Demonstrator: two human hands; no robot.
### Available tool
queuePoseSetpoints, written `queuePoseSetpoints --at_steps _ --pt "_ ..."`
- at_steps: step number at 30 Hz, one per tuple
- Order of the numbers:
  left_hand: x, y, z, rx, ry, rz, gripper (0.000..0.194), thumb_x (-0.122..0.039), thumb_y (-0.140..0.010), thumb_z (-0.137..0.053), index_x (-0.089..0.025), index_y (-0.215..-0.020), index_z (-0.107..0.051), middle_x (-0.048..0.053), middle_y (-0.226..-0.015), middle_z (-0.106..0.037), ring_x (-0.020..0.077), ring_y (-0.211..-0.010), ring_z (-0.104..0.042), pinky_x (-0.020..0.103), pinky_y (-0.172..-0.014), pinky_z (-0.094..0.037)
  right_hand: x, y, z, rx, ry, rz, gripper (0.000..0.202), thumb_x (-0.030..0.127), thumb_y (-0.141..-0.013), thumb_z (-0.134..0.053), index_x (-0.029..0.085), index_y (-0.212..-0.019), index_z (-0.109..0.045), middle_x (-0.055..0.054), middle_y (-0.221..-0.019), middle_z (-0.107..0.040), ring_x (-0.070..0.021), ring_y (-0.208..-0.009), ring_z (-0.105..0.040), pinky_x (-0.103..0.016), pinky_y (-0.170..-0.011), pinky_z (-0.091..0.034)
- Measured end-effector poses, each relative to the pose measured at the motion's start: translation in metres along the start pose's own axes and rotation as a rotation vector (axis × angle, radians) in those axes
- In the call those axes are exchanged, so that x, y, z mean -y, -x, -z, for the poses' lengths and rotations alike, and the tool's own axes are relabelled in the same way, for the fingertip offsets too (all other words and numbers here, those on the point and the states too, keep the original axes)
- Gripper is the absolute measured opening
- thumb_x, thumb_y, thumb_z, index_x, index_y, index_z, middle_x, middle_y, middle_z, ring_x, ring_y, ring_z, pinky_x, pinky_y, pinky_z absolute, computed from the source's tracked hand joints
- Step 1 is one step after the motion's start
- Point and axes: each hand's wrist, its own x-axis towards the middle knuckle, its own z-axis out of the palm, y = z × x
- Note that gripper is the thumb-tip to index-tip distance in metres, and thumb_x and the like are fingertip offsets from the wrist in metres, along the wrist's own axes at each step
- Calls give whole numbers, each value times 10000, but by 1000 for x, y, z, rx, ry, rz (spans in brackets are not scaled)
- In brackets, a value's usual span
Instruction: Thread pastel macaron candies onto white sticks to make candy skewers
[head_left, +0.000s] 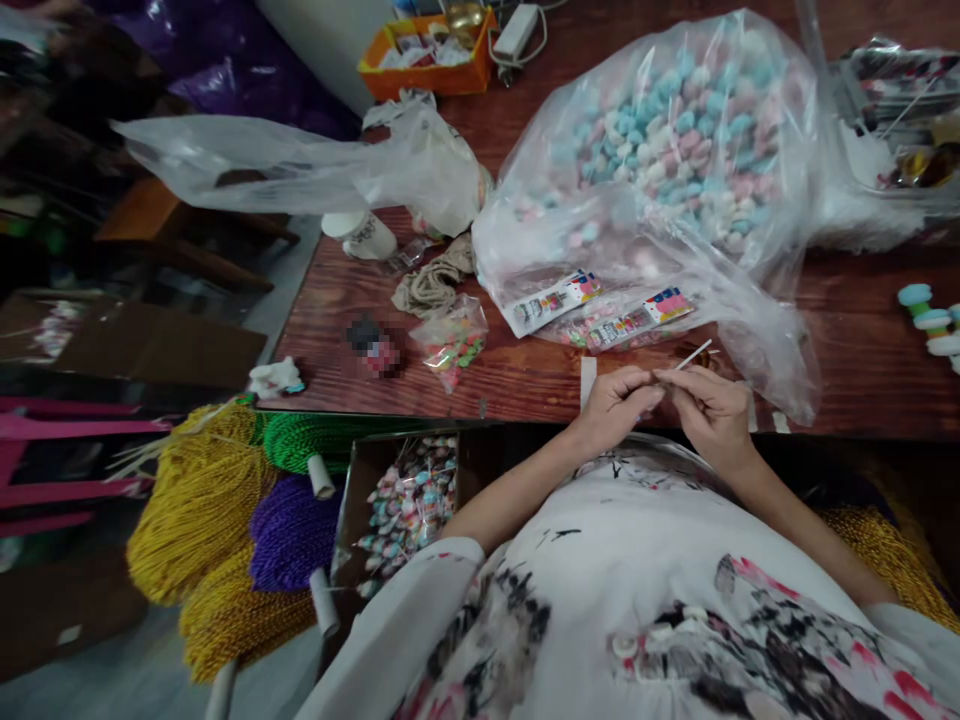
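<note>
My left hand (618, 402) and my right hand (711, 408) meet at the table's front edge, fingers closed and fingertips together. A thin white stick (694, 354) juts up and to the right from between them, against my right fingers. Something small in my left fingers is mostly hidden. Just beyond my hands lie two printed packets, a left one (559, 300) and a right one (643, 318). Behind them is a big clear bag (675, 140) full of pink, blue and white sweets.
A small bag of coloured sweets (454, 345), a cloth (435, 280) and a white tub (360, 235) are on the table's left. An orange tray (427, 70) stands at the back. Below, a box of wrapped sweets (412, 500) adjoins yellow cord bundles (199, 490).
</note>
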Motion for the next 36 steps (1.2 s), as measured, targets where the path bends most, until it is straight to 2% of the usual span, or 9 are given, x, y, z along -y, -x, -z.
queuePoseSetpoints --at_steps 7,12,15,20,25,27,29,33,36 --pt "12 -1 5 -54 64 6 314 -402 -813 -702 -141 -647 -646 -19 -661 -530 76 -617 -467 225 -601 -372 4 -1 1 66 -26 -84 434 138 -843 -600 189 -1274 -602 43 -669 -639 -87 -502 -526 -212 -500 -440" --pt "13 -6 3 -65 16 -101 285 -379 -828 -696 -140 -674 -672 -4 -690 -570 87 -646 -502 235 -628 -395 -3 7 -1 -49 21 -36 278 145 -810 -646 202 -1078 -602 8 -736 -659 -124 -626 -614 -252 -596 -490" --pt "12 -7 1 -71 -22 -183 299 -374 -850 -685 -138 -667 -667 8 -686 -584 98 -657 -525 244 -648 -414 -2 15 -4 -132 -103 -219 188 192 -807 -695 206 -957 -583 20 -736 -641 -111 -609 -585 -243 -582 -474" --pt "2 -8 -2 -39 -171 -303 276 -350 -892 -626 -143 -720 -685 40 -739 -637 118 -703 -574 254 -691 -452 1 15 -3 -7 -534 -631 162 313 -792 -745 187 -813 -646 18 -691 -611 -94 -579 -532 -232 -556 -456" --pt "-15 -11 0 112 -214 -201 284 -340 -836 -652 -131 -645 -670 21 -647 -597 99 -634 -537 232 -635 -436 -21 1 13 295 -811 -695 308 390 -670 -832 171 -687 -616 38 -564 -527 -85 -489 -447 -226 -469 -364" --pt "-19 -12 3 218 -88 23 289 -363 -766 -710 -122 -614 -660 -8 -557 -548 72 -527 -478 205 -530 -397 -26 -6 23 462 -723 -575 335 415 -708 -802 171 -646 -582 38 -533 -511 -86 -465 -430 -228 -452 -335" --pt "-21 -12 7 315 61 295 290 -375 -681 -777 -110 -622 -672 -12 -514 -553 59 -446 -453 183 -438 -361 -22 -11 33 552 -486 -294 268 357 -807 -717 170 -663 -588 21 -560 -545 -96 -491 -463 -238 -478 -352" --pt "-21 -11 15 531 268 621 308 -334 -539 -870 -95 -635 -701 50 -552 -658 108 -433 -554 179 -356 -395 4 -15 48 478 0 514 171 132 -894 -500 170 -896 -667 -53 -757 -670 -153 -698 -588 -314 -669 -465" --pt "-24 -12 18 702 275 702 299 -325 -516 -886 -108 -635 -719 65 -585 -692 143 -450 -598 211 -345 -463 20 -16 54 426 110 831 207 99 -891 -493 173 -982 -664 -61 -779 -665 -163 -749 -583 -342 -713 -480"
